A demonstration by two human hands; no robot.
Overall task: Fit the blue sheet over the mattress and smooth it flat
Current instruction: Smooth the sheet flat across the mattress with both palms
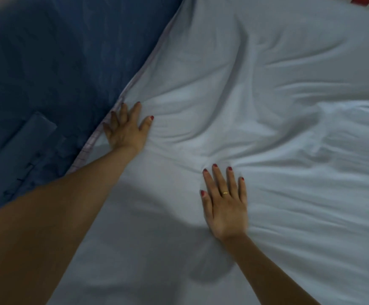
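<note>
With both palms already flat on the cloth, this looks like the smoothing step, fitting mostly done. Nearest, the right hand [224,203] lies open, fingers straight, pressing the pale blue sheet [289,216] mid-bed. Farther out, the left hand [126,126] is spread open at the sheet's edge, beside a dark blue cloth [47,62] (mattress itself hidden). Creases [267,106] fan away beyond the fingertips; next move probably needs outward sweeps toward them.

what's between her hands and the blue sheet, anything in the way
Nothing visible. The left hand lies flat on the blue sheet at its edge, the right hand flat on its middle. Only the sheet's own wrinkles lie ahead of the fingers.
</note>
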